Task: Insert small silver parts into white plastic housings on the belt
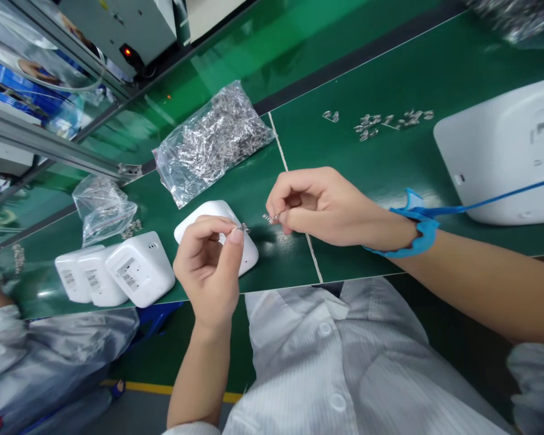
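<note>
Between thumb and forefinger, my left hand (211,260) pinches a small metal spring (245,228). It is held just above a white plastic housing (249,249), which it partly covers. My right hand (315,202), wearing a blue wrist strap (419,229), pinches another small coiled metal spring (268,218) over the green table. A short gap separates the two hands. Several loose springs (369,125) lie farther back on the right, with one more spring piece (330,116) left of them.
A clear bag of metal springs (222,139) lies behind my hands, and a smaller bag (104,208) to the left. Several white housings (140,269) lean together at left. A larger white casing (498,151) is at right. A co-worker's sleeve (4,338) shows at far left.
</note>
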### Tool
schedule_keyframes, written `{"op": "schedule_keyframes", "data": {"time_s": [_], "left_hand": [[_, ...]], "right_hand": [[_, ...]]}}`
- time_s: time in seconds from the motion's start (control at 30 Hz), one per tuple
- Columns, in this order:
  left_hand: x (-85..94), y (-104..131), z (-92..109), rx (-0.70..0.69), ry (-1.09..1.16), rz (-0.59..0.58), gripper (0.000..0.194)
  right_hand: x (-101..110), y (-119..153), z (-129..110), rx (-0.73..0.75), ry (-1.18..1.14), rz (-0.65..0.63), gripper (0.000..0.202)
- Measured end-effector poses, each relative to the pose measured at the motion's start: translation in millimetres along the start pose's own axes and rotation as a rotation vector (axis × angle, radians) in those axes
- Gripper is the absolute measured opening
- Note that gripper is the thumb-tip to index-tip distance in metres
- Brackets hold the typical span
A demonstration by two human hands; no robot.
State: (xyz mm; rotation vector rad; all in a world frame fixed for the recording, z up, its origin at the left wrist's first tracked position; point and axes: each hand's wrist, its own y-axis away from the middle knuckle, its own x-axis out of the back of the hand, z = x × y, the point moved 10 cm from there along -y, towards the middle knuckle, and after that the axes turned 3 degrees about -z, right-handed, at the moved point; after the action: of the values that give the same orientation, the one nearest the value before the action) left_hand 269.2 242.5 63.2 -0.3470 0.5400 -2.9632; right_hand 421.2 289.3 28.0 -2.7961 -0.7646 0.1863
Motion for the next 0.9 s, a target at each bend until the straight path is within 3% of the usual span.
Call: {"op": "schedule_keyframes", "data": {"time_s": [0.13,0.33,0.43,0.63,0.8,0.9], "left_hand": [[0.9,-3.3,-4.5,0.072,0.001,-0.033,0.005],[-26.0,-34.9,-13.3,-0.069,-0.466,-0.232,0.010],[-26.4,-36.9,-15.8,-0.077,-0.522,-0.209,0.024],[-24.8,15.0,-15.7,0.048,-0.341,-0.269,0.021],[-11.0,61.1,-5.1,-0.227,-0.528,-0.134,0.024],[-5.3,84.8,-4.6,-0.374,-0.631,-0.071,0.036]], "right_hand": [[5.7,-0.5,3.5,-0.016,0.144,0.035,0.014],[35.2,0.0,-2.8,0.021,0.541,0.262,0.016],[35.3,-1.8,-5.3,0.055,0.605,0.239,0.014],[-16.3,2.8,-13.3,0.281,0.654,-0.153,0.011],[-41.9,9.7,-7.1,0.264,0.564,-0.312,0.012],[-46.7,11.8,2.8,0.117,0.446,-0.290,0.007]]}}
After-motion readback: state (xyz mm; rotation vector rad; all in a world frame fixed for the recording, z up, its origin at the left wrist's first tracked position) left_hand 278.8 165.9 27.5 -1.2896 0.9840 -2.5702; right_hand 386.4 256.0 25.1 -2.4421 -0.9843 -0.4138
